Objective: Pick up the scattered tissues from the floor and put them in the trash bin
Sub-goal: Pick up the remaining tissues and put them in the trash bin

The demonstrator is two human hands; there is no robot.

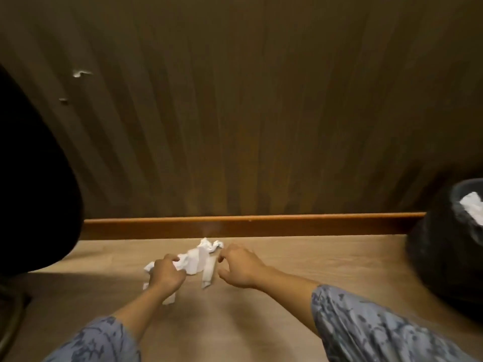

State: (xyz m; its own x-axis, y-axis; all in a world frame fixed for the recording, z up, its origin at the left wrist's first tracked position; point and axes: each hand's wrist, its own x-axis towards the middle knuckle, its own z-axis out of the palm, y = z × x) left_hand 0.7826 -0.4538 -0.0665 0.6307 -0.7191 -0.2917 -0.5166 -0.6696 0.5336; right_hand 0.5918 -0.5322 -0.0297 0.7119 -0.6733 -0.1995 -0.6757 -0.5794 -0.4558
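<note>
— What have the hands got?

— My left hand (167, 275) is curled closed on crumpled white tissues (194, 262); bits stick out to its left and below the wrist. My right hand (239, 266) is open, fingers spread, just beside the same heap, gripping nothing.

— How do the tissues look?

— Wrinkled, white, bunched between the hands on the floor (326, 259), one flat strip hanging toward me. They lie near the baseboard (261, 227).

— Anything around?

— The bin (449, 246), black-lined, stands at the right with white tissue already inside. A dark shape (34, 192) fills the left edge.

— The room?

— Pale wood floor, brown ribbed wall (248, 100), dim light.
</note>
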